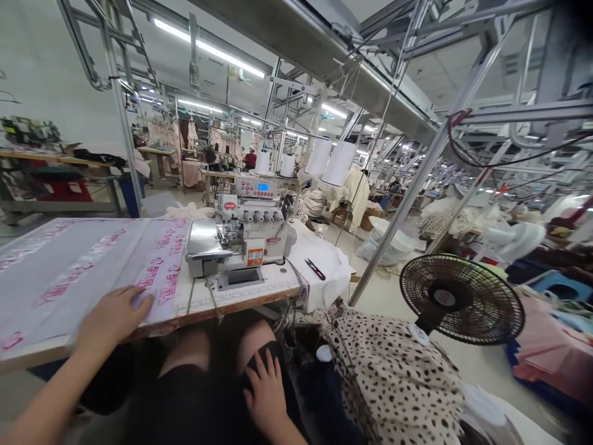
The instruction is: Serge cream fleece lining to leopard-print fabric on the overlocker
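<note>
My left hand (115,312) rests palm down on the front edge of the sewing table, on its plastic cover (99,259) with pink printing. Its fingers lie loosely stretched and hold nothing. On my thigh, over dark shorts, lies my right hand (267,389) with the fingers spread. An overlock sewing machine (252,225) with a lit blue display stands beyond my knees, no cloth visible under its foot. To the right of it, thread snips (315,268) lie on white cloth (327,247). A pile of spotted fabric (393,364) sits at my right side.
A black fan (461,298) stands to the right behind the spotted fabric. White thread cones (340,164) rise behind the machine. A slanting metal pole (398,210) stands right of the table. Pink cloth (553,346) lies at the far right. Other workstations fill the background.
</note>
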A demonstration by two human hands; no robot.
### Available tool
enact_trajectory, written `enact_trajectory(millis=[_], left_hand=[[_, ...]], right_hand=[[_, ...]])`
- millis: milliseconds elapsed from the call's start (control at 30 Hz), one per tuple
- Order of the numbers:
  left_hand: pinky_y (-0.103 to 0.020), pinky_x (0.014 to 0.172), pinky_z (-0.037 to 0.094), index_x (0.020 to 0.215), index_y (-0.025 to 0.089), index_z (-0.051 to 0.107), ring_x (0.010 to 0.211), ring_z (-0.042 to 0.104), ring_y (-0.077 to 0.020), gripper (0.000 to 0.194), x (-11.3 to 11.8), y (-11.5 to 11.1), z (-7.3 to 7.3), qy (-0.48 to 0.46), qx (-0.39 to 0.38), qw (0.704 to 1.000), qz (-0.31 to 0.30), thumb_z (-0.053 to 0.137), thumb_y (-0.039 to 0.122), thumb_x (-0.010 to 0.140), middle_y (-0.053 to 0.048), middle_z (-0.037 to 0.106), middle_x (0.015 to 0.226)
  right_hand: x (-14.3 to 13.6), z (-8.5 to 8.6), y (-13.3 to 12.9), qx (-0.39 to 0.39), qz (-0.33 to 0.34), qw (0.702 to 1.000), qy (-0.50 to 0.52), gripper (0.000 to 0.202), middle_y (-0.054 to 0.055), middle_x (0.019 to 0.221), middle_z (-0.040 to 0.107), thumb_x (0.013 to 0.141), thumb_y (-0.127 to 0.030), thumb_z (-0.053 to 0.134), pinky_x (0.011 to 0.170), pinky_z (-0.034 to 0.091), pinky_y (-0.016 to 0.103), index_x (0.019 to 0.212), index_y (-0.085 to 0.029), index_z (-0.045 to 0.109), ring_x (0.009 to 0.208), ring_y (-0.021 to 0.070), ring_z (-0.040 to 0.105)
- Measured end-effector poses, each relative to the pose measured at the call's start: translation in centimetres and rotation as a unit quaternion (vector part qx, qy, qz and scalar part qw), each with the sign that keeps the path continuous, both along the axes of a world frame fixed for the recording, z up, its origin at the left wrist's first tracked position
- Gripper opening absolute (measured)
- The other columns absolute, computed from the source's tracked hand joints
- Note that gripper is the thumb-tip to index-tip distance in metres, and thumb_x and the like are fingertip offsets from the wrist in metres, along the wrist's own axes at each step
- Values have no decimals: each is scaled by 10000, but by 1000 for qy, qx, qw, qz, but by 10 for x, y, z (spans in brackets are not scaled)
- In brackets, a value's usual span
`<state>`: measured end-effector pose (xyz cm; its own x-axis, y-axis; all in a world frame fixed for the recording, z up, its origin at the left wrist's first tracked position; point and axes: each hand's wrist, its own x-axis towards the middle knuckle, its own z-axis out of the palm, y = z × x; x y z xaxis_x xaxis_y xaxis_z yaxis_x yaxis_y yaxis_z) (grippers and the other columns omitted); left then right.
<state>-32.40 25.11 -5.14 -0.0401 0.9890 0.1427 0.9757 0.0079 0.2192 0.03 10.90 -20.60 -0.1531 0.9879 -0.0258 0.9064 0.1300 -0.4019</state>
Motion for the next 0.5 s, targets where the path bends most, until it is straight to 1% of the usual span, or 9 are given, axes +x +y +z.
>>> enact_trajectory(millis=[100, 267, 400, 500], left_hand=[[-379, 1024, 253, 1185, 39, 485, 1193, 390, -278, 594, 3, -4, 5, -3, -6, 1000, 6, 220, 463, 865, -157, 460, 1260], [-385, 1034, 243, 1190, 37, 484, 1207, 376, -279, 604, 5, -6, 6, -11, -1, 1000, 8, 200, 468, 877, -155, 444, 1276], [-375, 1049, 231, 1177, 37, 500, 1208, 378, -267, 587, 5, -4, 4, -15, 6, 1000, 12, 235, 456, 864, -154, 451, 1275], [-370, 1059, 230, 1157, 37, 523, 1199, 392, -260, 579, 1, 2, -3, -18, 11, 1000, 20, 274, 450, 837, -152, 482, 1248]], right_hand=[[7, 3, 0, 0, -1, 1000, 8, 416, -36, 1467, 239, 846, -450, 483, 1101, 103, 510, 1245, -331, 484, 1360, 301, 117], [8, -1, -1, 1, -5, 1000, 13, 408, -55, 1470, 222, 849, -453, 473, 1104, 104, 505, 1242, -345, 482, 1360, 302, 115], [8, -8, 0, -14, -4, 1000, 0, 403, -82, 1471, 195, 837, -430, 490, 1102, 106, 523, 1234, -362, 483, 1358, 317, 113], [10, -17, 5, -27, 11, 999, -15, 450, -74, 1471, 183, 807, -424, 532, 1094, 129, 542, 1249, -371, 468, 1351, 340, 119]])
